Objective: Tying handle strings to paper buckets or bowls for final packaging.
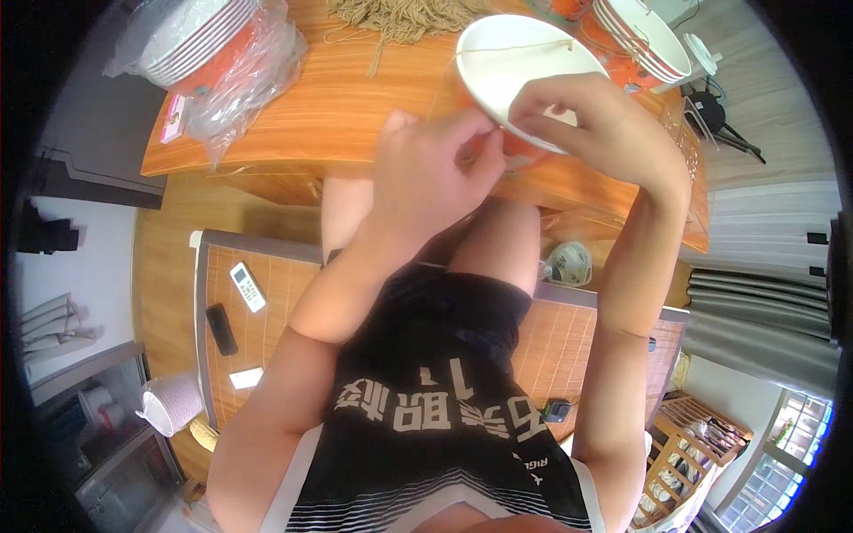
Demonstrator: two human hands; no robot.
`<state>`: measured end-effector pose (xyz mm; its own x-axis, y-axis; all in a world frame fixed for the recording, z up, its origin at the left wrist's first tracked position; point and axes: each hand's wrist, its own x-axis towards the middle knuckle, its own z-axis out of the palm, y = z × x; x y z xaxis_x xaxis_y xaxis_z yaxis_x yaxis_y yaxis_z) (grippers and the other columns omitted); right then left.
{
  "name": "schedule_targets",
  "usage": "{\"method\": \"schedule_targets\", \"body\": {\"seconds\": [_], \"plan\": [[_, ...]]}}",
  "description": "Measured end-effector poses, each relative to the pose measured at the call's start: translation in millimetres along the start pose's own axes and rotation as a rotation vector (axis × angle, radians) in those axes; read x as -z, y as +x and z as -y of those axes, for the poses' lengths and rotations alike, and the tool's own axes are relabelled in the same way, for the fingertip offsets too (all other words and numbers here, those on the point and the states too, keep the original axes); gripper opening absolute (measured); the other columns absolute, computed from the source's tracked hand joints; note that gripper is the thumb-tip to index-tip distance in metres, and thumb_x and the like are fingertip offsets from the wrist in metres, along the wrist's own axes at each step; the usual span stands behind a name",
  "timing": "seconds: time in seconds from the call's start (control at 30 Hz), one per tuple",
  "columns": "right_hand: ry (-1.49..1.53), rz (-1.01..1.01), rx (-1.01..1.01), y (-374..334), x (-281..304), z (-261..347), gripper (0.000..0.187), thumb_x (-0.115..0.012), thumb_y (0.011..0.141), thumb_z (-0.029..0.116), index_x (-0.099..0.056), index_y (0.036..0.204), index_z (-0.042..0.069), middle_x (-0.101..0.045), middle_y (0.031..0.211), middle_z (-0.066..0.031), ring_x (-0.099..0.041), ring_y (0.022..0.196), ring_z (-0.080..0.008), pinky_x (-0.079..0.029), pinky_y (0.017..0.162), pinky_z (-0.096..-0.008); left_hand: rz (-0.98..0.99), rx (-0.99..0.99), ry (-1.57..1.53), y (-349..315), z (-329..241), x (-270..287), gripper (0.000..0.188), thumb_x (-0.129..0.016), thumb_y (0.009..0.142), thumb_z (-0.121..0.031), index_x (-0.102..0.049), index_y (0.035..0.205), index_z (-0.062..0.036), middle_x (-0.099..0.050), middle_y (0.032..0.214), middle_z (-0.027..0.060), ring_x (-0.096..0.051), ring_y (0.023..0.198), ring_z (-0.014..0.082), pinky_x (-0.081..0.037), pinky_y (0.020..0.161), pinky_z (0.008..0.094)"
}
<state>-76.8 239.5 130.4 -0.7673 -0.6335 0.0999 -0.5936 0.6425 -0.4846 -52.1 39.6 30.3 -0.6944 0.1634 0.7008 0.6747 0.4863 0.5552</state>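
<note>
A long wooden worktop [338,115] runs across the top. Below it lies a woven mat [267,329] carrying two remote controls [233,306]. Right of the worktop hang grey curtains [755,311], with a bright window [786,453] and a wooden rack [689,444] further down. Wooden floor [164,266] shows left of the mat.

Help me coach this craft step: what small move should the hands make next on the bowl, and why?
Probably pull the string taut: it lies loosely across the white bowl, while the left hand and right hand pinch at its near rim.
</note>
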Motion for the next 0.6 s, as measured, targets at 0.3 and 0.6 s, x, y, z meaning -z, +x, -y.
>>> {"method": "schedule_targets", "body": {"seconds": [0.3, 0.6], "plan": [[-0.452, -0.496, -0.048, -9.4, -30.7, 48.8, 0.008, -0.070, 0.089, 0.010, -0.069, 0.096, 0.006, -0.069, 0.083, -0.0069, -0.067, 0.075, -0.0216, -0.051, 0.066, -0.0318, 0.005, 0.055, -0.009, -8.7, 2.4, 11.3, 0.007, -0.072, 0.088, -0.014, -0.073, 0.093, -0.0085, -0.070, 0.072, 0.0072, -0.066, 0.064, 0.0240, -0.043, 0.066, 0.0358], [-0.275, -0.919, -0.163, -18.2, -123.2, 68.7, 0.009, -0.074, 0.085, 0.013, -0.066, 0.090, 0.013, -0.059, 0.072, -0.0005, -0.062, 0.060, -0.0208, -0.048, 0.053, -0.0325, -0.003, 0.328, -0.555, -8.7, 16.0, 8.7, 0.015, -0.071, 0.094, -0.013, -0.073, 0.097, 0.0020, -0.068, 0.082, 0.0096, -0.064, 0.067, 0.0127, -0.048, 0.060, 0.0270]]}}
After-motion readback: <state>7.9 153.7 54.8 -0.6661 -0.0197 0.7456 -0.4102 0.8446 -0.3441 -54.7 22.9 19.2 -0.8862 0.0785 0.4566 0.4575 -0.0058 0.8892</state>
